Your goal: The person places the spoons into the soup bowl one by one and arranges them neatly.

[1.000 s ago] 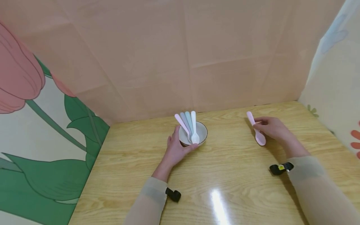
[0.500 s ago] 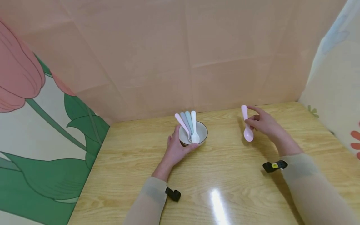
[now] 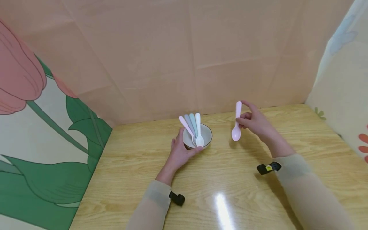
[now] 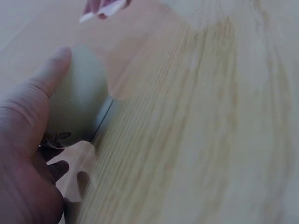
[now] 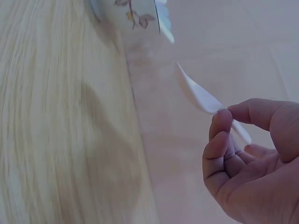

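Note:
My left hand [image 3: 180,154] holds a white bowl [image 3: 207,135] by its near left side, thumb along the front rim. In the right wrist view the bowl [image 5: 140,17] shows a floral print on its outer wall. Fanned inside it, handles up, lean a pink spoon [image 3: 185,124], a greyish-purple one, a teal one and a white spoon [image 3: 198,131]. To the right, my right hand [image 3: 256,124] pinches another pink spoon [image 3: 236,132] partway along the handle, raised over the table with its scoop end hanging down.
The bowl stands toward the back of a wood-grain table [image 3: 138,159], close to a pinkish backdrop [image 3: 149,64]. A printed tulip panel [image 3: 51,127] borders the left side, and a pale wall with flower prints the right.
My right hand has lifted the pink spoon off the table and carried it left toward the bowl, turning it more upright. The left hand and bowl have stayed put.

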A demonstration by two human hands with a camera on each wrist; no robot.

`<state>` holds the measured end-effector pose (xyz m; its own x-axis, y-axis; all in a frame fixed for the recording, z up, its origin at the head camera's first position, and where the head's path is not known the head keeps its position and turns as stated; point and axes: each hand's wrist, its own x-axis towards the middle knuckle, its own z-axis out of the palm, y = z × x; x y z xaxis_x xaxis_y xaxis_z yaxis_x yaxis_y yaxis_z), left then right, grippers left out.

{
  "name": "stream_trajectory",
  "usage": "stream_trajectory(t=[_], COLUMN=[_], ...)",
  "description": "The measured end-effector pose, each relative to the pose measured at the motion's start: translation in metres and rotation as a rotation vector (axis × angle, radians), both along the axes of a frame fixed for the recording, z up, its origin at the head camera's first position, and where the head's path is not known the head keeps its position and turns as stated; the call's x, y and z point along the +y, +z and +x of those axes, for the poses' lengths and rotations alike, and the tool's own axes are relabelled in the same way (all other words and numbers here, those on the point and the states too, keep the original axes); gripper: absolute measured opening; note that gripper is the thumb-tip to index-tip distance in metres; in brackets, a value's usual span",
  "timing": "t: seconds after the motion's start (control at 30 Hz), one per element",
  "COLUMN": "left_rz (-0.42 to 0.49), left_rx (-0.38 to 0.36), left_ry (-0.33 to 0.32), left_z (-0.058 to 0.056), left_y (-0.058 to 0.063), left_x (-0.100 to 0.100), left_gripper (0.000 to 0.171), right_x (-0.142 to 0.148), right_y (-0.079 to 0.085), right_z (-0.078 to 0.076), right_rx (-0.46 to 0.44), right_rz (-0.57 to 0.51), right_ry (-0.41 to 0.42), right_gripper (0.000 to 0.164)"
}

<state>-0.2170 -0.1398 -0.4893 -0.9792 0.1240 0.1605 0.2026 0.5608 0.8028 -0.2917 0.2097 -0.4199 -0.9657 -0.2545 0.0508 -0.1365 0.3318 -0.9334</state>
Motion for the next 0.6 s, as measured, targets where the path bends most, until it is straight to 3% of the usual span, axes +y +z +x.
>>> stream_trajectory(t=[0.3,0.6], left_rz=[-0.001,-0.014], left_rx=[0.008,0.011], left_ry=[0.002,0.000], left_z=[0.000,-0.001], left_y=[0.000,0.000], left_x=[0.000,0.000], left_gripper=[0.111,0.110], right_x=[-0.033,-0.064], right_y=[0.012,0.016], right_z=[0.003,0.002], right_rx=[0.014,0.001], right_rz=[-0.104,-0.129], right_ry=[0.031,0.062], right_gripper=[0.091,0.092])
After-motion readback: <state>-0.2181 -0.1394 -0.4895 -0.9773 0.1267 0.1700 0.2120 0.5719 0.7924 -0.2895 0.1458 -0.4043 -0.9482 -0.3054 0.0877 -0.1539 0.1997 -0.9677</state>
